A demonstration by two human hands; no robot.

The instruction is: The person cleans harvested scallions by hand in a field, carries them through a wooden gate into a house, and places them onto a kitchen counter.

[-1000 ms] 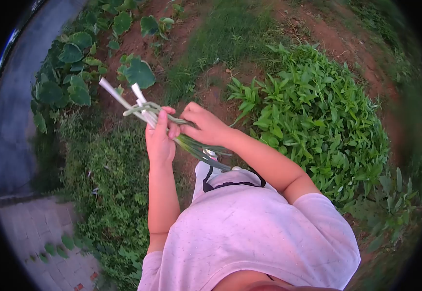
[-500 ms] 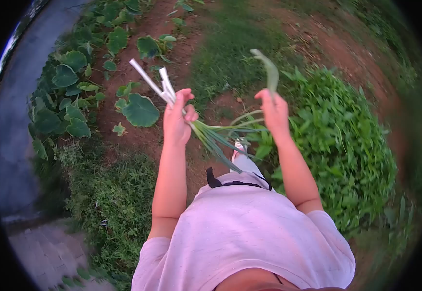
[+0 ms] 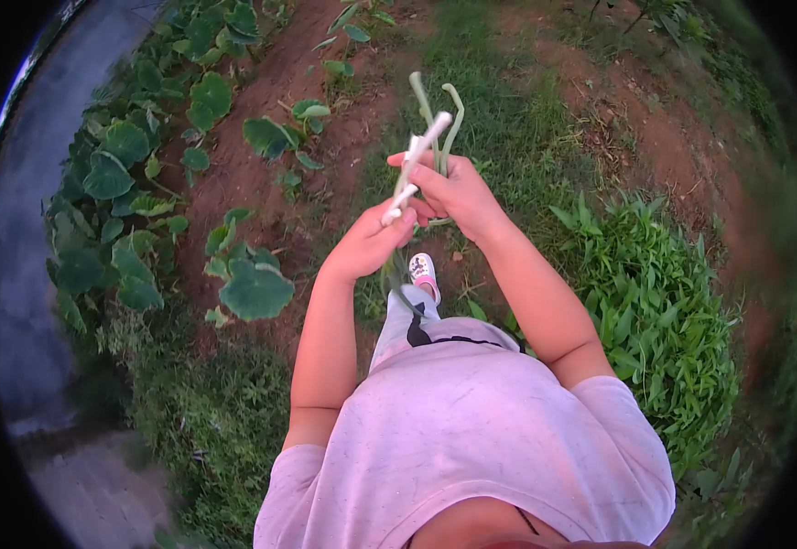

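My left hand (image 3: 368,242) is closed around a bunch of green onions (image 3: 428,137). Their white stalk ends point up and away from me, while the dark green leaves hang below the fist towards my trousers. Right beside it, touching or nearly so, my right hand (image 3: 460,196) has its fingers closed on pale green, bent onion leaves (image 3: 454,114). Two of these pieces stick up past the fingers, next to the white stalks. Where the fingers overlap, I cannot see how the stalks and leaves cross.
Large-leaved plants (image 3: 256,288) grow in reddish soil on the left. A dense leafy green patch (image 3: 659,311) stands at the right. Grass (image 3: 481,82) runs ahead, and a grey paved strip (image 3: 27,274) lies at the far left. My shoe (image 3: 423,271) shows below the hands.
Both hands have come together in front of me; they were well apart. The left moved right with the onions, the right moved left with its leaves. The view has shifted slightly.
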